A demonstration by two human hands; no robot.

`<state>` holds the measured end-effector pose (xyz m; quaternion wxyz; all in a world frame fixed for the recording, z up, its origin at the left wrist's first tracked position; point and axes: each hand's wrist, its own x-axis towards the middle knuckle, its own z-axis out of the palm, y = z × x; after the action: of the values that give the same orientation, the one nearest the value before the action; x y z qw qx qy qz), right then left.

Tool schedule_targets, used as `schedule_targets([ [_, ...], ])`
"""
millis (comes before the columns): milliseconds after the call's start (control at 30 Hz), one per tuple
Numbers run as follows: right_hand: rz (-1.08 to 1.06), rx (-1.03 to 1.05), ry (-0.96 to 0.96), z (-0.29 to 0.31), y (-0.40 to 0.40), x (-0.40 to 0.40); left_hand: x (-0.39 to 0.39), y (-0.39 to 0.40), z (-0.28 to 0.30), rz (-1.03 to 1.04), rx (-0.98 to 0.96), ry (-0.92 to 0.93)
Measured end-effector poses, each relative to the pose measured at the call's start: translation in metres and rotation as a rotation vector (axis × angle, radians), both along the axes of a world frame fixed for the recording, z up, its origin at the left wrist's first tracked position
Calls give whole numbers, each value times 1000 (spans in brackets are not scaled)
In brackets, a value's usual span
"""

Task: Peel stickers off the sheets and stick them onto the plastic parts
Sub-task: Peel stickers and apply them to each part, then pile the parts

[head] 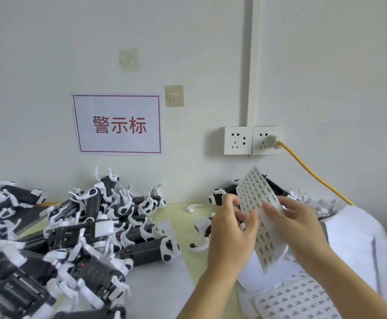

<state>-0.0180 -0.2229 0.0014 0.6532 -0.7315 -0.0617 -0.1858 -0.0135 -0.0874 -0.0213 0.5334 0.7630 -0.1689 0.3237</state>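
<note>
A white sticker sheet [256, 196] with rows of small black labels is held upright above the table. My right hand [291, 217] grips its right edge. My left hand [231, 224] pinches at its left side with thumb and fingers. A second sticker sheet [296, 300] lies flat at the bottom right. A large pile of black and white plastic parts [77, 229] covers the left of the table. One plastic part [218, 196] lies behind my left hand, another [201, 233] just left of it.
White paper sheets [358, 245] lie on the right of the yellow-green table [185, 217]. A yellow cable [312, 173] runs from the wall socket [252, 140] down to the right. A red-framed sign [117, 124] hangs on the wall.
</note>
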Motion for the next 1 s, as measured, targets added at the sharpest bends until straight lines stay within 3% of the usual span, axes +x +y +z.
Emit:
schedule_targets([
  [200,156,79,-22,-2,4,1,-1,1,2,-109,-348,278],
  [333,287,132,44,-5,2,2,2,6,4,-61,-465,240],
  [467,351,30,162,-7,3,1,4,8,2,17,-468,193],
  [600,155,48,156,-7,3,2,5,7,2,-8,-509,206],
  [700,45,166,120,-1,0,2,6,7,0,-53,-529,325],
  [800,5,215,109,1,-2,1,4,6,2,-226,-523,447],
  [900,11,231,99,1,-3,2,2,4,0,-325,-427,467],
  [1000,141,271,129,2,-3,1,1,3,2,-313,-505,442],
])
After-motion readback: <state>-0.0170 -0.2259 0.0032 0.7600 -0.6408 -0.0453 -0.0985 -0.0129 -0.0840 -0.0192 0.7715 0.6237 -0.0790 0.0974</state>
